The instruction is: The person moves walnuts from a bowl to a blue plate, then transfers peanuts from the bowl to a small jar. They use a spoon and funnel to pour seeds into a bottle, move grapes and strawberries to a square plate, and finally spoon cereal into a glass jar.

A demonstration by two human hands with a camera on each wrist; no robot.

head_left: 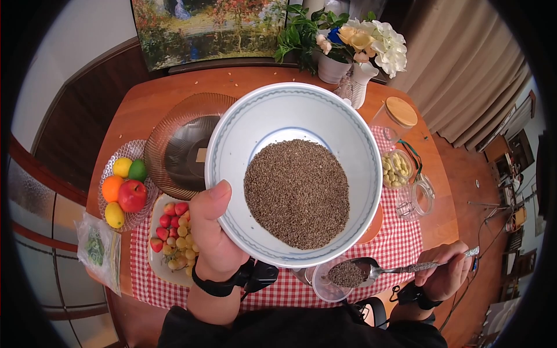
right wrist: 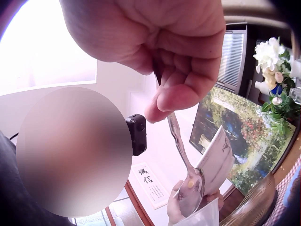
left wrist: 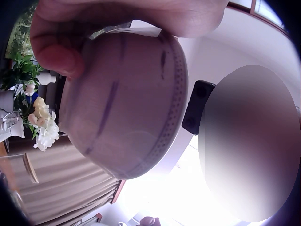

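My left hand (head_left: pixel 216 232) grips the rim and side of a white bowl (head_left: pixel 232 145) raised high over the table, its inside tilted toward the head view. Small dark grey-brown seeds (head_left: pixel 297 194) cover the bowl's bottom. In the left wrist view the outside of the bowl (left wrist: pixel 127 103) shows blue marks, with the left hand (left wrist: pixel 127 19) at its top. My right hand (head_left: pixel 447 271) holds a metal spoon (head_left: pixel 406 268) by its handle; the spoon's bowl, heaped with seeds (head_left: pixel 346 274), is over a clear container (head_left: pixel 331 294). The right wrist view shows the right hand (right wrist: pixel 160 52) pinching the spoon (right wrist: pixel 178 141).
On the table (head_left: pixel 243 78) are a ribbed glass dish (head_left: pixel 168 139), a fruit plate (head_left: pixel 139 152), a dish of strawberries and grapes (head_left: pixel 174 275), and a plastic bag (head_left: pixel 96 249). Toward the right stand an open jar (head_left: pixel 396 169) and a wooden-lidded jar (head_left: pixel 400 116); flowers (head_left: pixel 389 49) are behind.
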